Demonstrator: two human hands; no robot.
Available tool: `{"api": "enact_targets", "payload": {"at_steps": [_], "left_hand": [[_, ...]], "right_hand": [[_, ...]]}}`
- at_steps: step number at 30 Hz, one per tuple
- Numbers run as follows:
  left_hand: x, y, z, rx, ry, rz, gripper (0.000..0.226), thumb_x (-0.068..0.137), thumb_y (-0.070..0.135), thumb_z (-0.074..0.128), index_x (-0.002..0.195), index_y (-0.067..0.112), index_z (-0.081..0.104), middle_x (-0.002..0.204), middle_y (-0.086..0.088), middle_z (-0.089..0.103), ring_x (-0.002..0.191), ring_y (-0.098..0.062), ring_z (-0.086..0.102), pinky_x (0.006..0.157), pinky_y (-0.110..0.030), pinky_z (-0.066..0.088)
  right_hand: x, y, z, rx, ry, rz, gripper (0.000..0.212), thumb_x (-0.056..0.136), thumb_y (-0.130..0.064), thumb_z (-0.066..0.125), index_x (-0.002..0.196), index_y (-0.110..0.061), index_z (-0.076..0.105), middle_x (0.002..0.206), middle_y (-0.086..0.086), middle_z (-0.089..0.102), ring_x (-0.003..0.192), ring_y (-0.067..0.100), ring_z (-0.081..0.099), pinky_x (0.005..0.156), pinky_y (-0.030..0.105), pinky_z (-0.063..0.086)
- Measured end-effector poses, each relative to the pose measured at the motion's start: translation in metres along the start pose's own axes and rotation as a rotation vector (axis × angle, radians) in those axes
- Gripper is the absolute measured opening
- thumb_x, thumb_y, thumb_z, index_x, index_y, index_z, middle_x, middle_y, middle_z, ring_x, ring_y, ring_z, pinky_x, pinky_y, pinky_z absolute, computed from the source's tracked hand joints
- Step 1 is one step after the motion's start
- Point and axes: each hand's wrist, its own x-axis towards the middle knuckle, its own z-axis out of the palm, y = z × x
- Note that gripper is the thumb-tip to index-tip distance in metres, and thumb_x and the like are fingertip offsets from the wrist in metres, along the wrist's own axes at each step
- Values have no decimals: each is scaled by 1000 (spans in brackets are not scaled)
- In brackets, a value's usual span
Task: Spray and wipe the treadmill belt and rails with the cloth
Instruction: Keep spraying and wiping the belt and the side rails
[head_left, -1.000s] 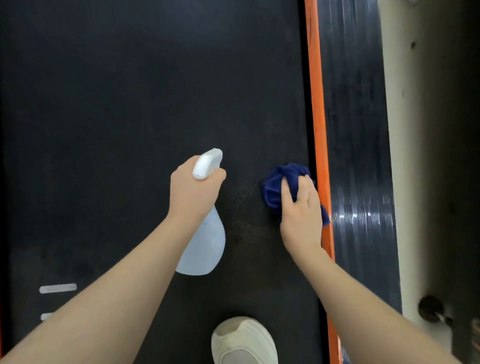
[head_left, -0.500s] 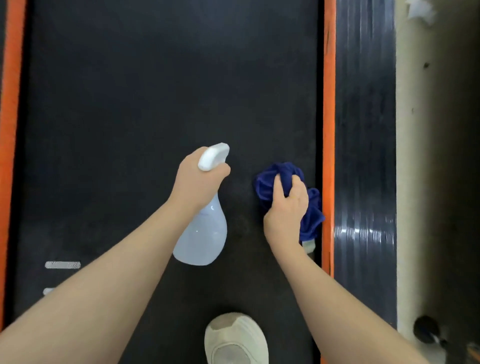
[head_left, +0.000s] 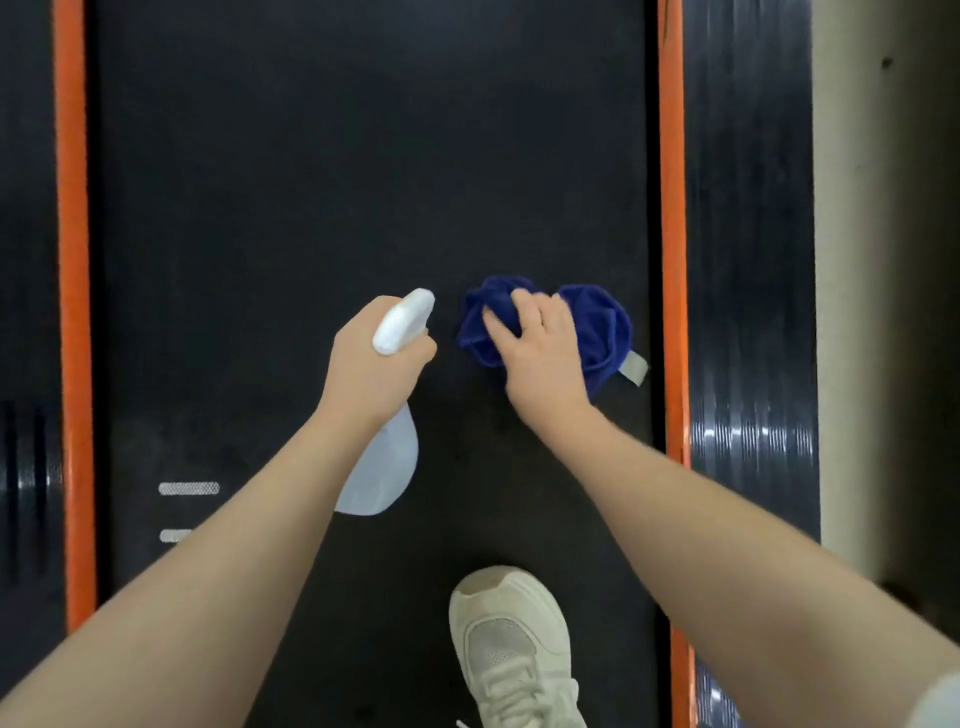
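Gripping spray bottle, left hand curled | right hand clutching blue cloth on belt

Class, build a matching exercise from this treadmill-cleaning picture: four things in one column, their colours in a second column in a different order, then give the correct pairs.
Things
1. cloth
2. spray bottle
3. trim strip beside the belt
4. shoe

Colours
A. orange
B. cream
C. dark blue
D. pale translucent with a white head

Pairs: 1-C, 2-D, 3-A, 4-B
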Motion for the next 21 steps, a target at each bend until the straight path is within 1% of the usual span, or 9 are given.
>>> {"api": "enact_targets", "payload": {"at_steps": [2, 4, 6, 8, 9, 12, 17, 19, 21], "left_hand": [[-4, 2, -4, -22, -8, 9, 23, 84, 8, 59, 105, 15, 61, 104, -3, 64, 94, -14, 59, 73, -21, 45], [-6, 4, -6, -21, -52, 1, 21, 84, 8, 59, 104, 15, 61, 104, -4, 64, 94, -16, 60, 74, -24, 45], [-3, 4, -5, -19, -69, -1, 22, 84, 7, 59, 104, 15, 62, 104, -4, 65, 95, -17, 60, 77, -26, 46], [-1, 4, -1, -8, -85, 6, 25, 84, 7, 59, 107, 18, 61, 105, 0, 65, 95, -12, 59, 76, -23, 45], [-1, 4, 2, 7, -91, 9, 26, 84, 8, 59, 108, 18, 61, 105, 2, 64, 94, -10, 58, 74, -20, 45], [-3, 5, 4, 49, -100, -8, 28, 85, 9, 59, 112, 18, 59, 107, 3, 63, 93, -8, 56, 70, -17, 42], [-2, 14, -2, 0, -60, -69, 29, 86, 8, 58, 113, 18, 59, 107, 4, 63, 93, -8, 57, 71, -16, 42], [-2, 15, 3, 34, -79, -76, 26, 85, 8, 57, 110, 16, 59, 105, 3, 63, 91, -10, 57, 70, -17, 42], [-1, 16, 12, 103, -107, -79, 23, 84, 8, 55, 107, 12, 59, 104, -3, 63, 90, -16, 57, 73, -28, 46]], "right_hand": [[-45, -23, -1, 89, -81, -140, 40, 72, 0, 57, 110, -8, 68, 114, 22, 60, 100, 38, 58, 96, 50, 41], [-71, -25, -9, 103, -193, -346, 42, 77, -7, 46, 110, -16, 70, 115, 18, 62, 104, 36, 60, 96, 50, 42], [-49, -3, -5, 92, -177, -453, 46, 78, -11, 37, 109, -18, 71, 114, 18, 63, 101, 37, 61, 94, 52, 43], [-14, 20, 0, 44, -49, -310, 37, 76, -4, 56, 109, -12, 70, 111, 22, 63, 100, 37, 57, 93, 47, 43], [0, 28, 2, 9, 14, -168, 44, 70, 2, 66, 113, -9, 68, 113, 23, 61, 103, 36, 52, 94, 45, 42], [-20, 17, 4, 2, 8, 69, 57, 68, 7, 64, 123, -5, 60, 126, 24, 51, 112, 37, 42, 97, 47, 41], [-90, 19, -4, 15, -109, -83, 51, 80, -5, 39, 129, -9, 52, 128, 19, 36, 114, 37, 39, 102, 48, 33], [-55, 36, -8, -32, -88, -55, 53, 77, -3, 44, 129, -7, 53, 128, 24, 41, 112, 39, 39, 100, 48, 35], [-5, 50, -11, -61, -111, 129, 60, 75, 2, 58, 134, -6, 49, 135, 30, 41, 119, 45, 39, 103, 47, 33]]}}
